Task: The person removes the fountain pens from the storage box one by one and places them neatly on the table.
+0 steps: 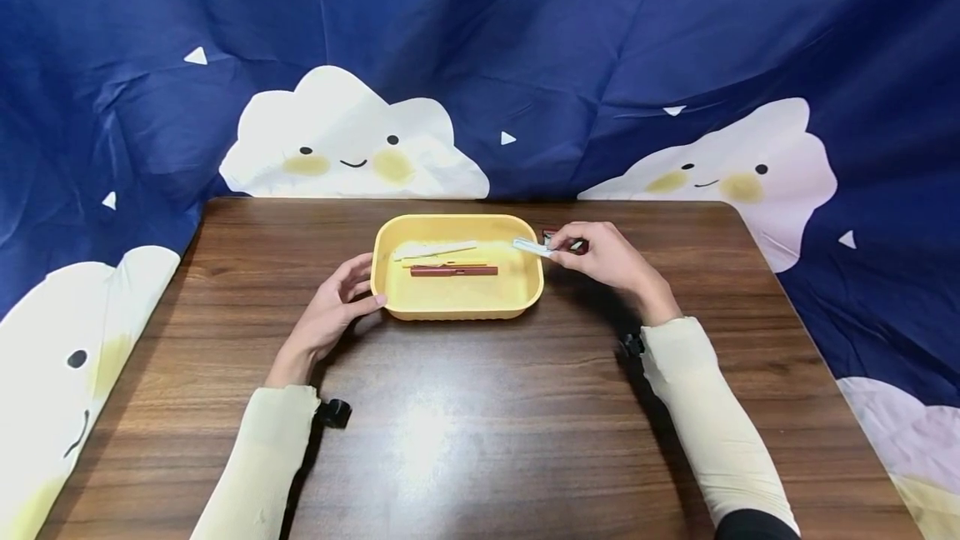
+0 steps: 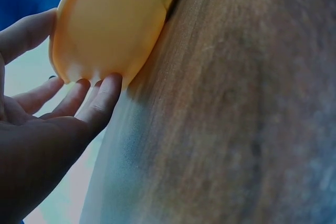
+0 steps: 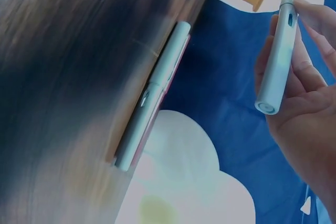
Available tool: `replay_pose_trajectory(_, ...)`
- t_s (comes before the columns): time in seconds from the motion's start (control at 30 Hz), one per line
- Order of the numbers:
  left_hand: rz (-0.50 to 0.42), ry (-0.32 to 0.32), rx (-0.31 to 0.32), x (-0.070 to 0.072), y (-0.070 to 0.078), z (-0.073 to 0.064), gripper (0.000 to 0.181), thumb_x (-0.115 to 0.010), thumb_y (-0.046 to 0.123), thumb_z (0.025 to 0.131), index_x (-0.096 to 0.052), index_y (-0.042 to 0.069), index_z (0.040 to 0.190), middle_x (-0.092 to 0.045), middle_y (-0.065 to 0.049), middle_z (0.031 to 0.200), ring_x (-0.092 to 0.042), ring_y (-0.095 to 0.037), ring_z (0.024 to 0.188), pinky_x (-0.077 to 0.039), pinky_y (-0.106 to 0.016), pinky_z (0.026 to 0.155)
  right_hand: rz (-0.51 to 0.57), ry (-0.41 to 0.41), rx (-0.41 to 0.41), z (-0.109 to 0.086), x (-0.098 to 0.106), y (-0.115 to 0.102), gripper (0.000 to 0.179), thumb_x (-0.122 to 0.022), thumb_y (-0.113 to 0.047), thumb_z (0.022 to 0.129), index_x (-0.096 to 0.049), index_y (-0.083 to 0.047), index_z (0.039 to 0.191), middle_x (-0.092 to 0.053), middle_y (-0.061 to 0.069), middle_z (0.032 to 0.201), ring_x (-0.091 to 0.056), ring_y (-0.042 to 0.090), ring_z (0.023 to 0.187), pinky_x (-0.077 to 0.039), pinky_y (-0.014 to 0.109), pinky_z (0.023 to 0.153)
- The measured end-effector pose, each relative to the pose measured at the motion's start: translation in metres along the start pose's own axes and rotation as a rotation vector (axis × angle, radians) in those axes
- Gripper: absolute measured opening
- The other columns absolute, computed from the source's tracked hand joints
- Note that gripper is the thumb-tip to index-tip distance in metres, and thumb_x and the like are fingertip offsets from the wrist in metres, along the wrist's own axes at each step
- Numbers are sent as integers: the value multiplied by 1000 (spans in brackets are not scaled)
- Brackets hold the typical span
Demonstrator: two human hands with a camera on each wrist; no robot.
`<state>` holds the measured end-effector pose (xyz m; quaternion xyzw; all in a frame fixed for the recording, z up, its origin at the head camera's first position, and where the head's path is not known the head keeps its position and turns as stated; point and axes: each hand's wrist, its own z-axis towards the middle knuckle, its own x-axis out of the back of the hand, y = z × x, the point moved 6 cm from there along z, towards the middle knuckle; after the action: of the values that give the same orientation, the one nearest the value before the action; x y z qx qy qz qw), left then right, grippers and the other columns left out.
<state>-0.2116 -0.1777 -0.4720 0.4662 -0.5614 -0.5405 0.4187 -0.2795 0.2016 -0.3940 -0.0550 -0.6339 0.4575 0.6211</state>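
Tray (image 1: 442, 300), yellow and round-cornered, on the brown wooden table (image 1: 510, 407), nearer the far edge than the near one. Rests flat there. At its left end, left hand (image 1: 330, 307), gripping: thumb on the rim by the near corner, fingers apart and bent against the outer wall. Inside, three pens lying lengthwise: dark red pen (image 1: 453, 271) nearest, yellow pen (image 1: 450, 263) close behind, white pen (image 1: 442, 250) beyond at a slight slant.

At the right end, right hand (image 1: 603, 250), closed to a narrow pinch on a pale blue pen (image 1: 529, 246), between thumb and fingers. Extends over the right rim with one end; cannot tell whether touching it. Past this hand, on the table by the far edge, a light pen (image 3: 152, 95) and a red pen (image 1: 551, 232) side by side, partly hidden in the head view.

Behind everything, blue cloth (image 1: 540, 40) with smiling white clouds. On both forearms, cream sleeves (image 1: 708, 407).
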Motion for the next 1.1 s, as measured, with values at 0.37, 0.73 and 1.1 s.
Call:
replay_pose_trajectory(0.37,0,4,8,-1,-1,0,75,-72,-2,90,-35,2,154,-42,-24,150,-47,-41,131,-50,-22,91,6,70,-22,-8,9,21,9,-78,-3,87,-76,-9,92,-70,2,83,-59,17,75,-44,23,64)
replay_pose_trajectory(0.73,-7,5,14,0,0,0,74,-71,-3,90,-34,0,154,-41,-24,150,-47,-41,130,-50,-21,91,-6,94,-34,-15,14,42,10,-80,0,84,-76,-6,91,-71,5,83,-58,14,73,-44,23,64)
replay_pose_trajectory(1.1,-4,6,13,0,-1,0,74,-71,-4,90,-34,0,154,-41,-25,150,-46,-41,131,-49,-21,92,-173,18,-21,-14,9,62,10,-79,1,85,-74,-6,90,-72,6,88,-60,19,77,-49,33,69)
